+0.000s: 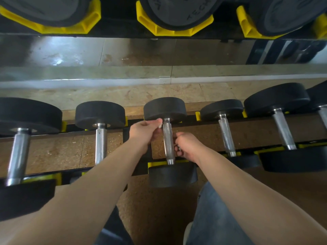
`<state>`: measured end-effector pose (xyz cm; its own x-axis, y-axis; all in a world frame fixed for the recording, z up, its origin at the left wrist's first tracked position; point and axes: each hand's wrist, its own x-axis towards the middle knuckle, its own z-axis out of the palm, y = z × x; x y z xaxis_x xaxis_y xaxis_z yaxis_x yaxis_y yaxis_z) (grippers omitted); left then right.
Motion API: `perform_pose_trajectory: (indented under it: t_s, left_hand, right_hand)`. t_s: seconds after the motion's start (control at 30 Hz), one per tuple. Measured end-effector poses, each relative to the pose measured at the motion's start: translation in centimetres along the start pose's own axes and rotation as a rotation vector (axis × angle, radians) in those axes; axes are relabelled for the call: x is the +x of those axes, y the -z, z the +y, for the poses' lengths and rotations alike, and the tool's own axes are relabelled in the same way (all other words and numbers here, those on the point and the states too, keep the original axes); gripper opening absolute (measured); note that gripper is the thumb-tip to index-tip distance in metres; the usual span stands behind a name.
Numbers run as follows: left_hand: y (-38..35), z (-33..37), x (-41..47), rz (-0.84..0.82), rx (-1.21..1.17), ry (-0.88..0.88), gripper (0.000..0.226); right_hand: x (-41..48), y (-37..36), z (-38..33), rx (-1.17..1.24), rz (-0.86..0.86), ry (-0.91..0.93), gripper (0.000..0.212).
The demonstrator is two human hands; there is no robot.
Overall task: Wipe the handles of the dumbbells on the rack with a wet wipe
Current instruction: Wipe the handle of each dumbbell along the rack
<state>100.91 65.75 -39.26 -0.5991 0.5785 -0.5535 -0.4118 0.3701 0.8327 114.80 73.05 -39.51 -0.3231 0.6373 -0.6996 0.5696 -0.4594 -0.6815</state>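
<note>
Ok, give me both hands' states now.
Left hand: pinching a white wet wipe beside the knurled steel dumbbell handle.
Right hand: curled; contents cannot be told.

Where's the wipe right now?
The wipe shows pinched in the left hand, beside the far end of the middle dumbbell's handle, centre of view.

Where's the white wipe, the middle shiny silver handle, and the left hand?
white wet wipe [160, 125], head view, tuft past the fingertips.
shiny silver dumbbell handle [167, 138], head view, its knurled middle.
left hand [145, 130], head view, its back.
</note>
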Motion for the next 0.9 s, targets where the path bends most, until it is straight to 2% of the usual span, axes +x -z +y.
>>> perform_pose_trajectory:
  t_s: [0.1,0.27,0.4,0.57,0.7,0.9]
  left_hand:
    - [0.0,-1.2,0.1,-0.037,0.116,0.015,0.020]
    - [1.4,-5.0,-2.6,-0.181,0.039,0.151,0.019]
    - [2.3,-5.1,-3.4,-0.215,0.195,0.071,0.013]
    - [-0.4,-2.3,-1.3,-0.204,-0.057,0.026,0.014]
    - [-1.6,-1.4,-0.2,-0.111,-0.156,0.018,0.004]
    - [0.0,-3.2,-1.8,-0.169,0.150,-0.049,0.022]
  right_hand:
    - [-0.3,0.2,0.2,0.006,-0.014,0.017,0.022]
    - [0.2,0.0,0.6,0.013,-0.001,0.026,0.021]
    - [0.6,0.0,0.8,0.011,-0.008,0.019,0.028]
    - [0.2,0.1,0.8,0.009,-0.014,0.034,0.028]
    - [0.2,0.0,0.8,-0.026,0.007,0.042,0.028]
    - [0.4,-0.2,1.1,-0.054,0.010,0.086,0.027]
